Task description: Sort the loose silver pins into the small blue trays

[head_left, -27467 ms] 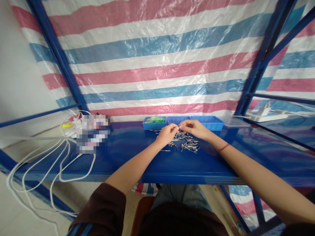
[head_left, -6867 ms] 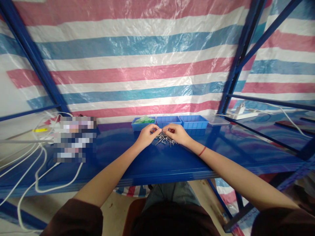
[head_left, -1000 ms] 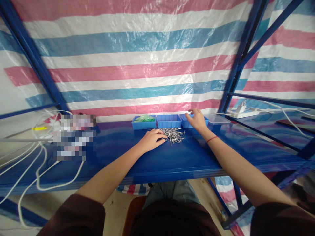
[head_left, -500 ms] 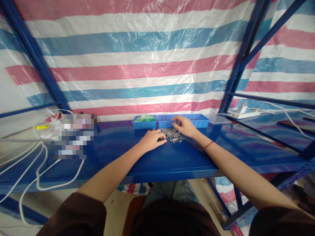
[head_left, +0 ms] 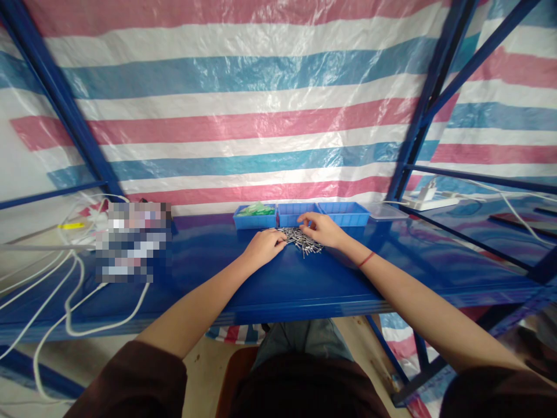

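A loose pile of small silvery metal pieces lies on the blue table. At the pile's left edge is my left hand, its thumb and fingertips pressed together; what they pinch, if anything, is too small to name. My right hand hovers over the right side of the pile, thumb and fingers apart, with nothing visible between them. Behind the hands stand three blue bins in a row: the left bin holds green and clear plastic, while the middle bin and the right bin show no contents.
A clear plastic lid lies right of the bins. White cables and a blurred-out object occupy the left side. A white power strip sits at the right, beyond blue frame bars. The table's front edge runs before my body.
My right hand has moved slightly left and down from in front of the bins to over the pile. The fingers of my left hand have closed together.
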Tool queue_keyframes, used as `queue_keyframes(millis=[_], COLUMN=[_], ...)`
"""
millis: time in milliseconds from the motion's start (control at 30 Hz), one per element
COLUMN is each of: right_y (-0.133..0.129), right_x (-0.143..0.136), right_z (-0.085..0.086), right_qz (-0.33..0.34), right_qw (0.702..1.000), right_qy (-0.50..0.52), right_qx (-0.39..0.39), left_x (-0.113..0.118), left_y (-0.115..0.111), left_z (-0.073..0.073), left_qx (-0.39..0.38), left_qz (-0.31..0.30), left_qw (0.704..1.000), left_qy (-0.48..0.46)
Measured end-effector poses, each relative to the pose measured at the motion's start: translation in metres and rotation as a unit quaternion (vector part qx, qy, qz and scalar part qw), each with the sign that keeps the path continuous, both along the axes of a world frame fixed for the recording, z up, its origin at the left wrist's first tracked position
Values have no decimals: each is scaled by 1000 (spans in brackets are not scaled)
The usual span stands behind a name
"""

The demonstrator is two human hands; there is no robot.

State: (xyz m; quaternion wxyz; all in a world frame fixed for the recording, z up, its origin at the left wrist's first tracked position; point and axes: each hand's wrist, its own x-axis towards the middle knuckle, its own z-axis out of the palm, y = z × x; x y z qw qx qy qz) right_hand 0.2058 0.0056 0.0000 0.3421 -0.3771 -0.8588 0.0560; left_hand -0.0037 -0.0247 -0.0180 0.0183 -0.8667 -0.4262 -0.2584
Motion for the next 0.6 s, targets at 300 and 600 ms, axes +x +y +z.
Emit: queue_keyframes(millis=[300,600], right_y=[0,-11], right_x=[-5,-16], right_z=[-5,-5], right_qz=[39,98], right_qw=[999,990], right_qy=[-6,73], right_qx=[-18,-76], left_x=[-2,4], left_y=[4,-1], left_z=[1,6], left_qx=[-8,-35], left_qz=[39,13], left_qw=[992,959], left_qy=[-116,-280])
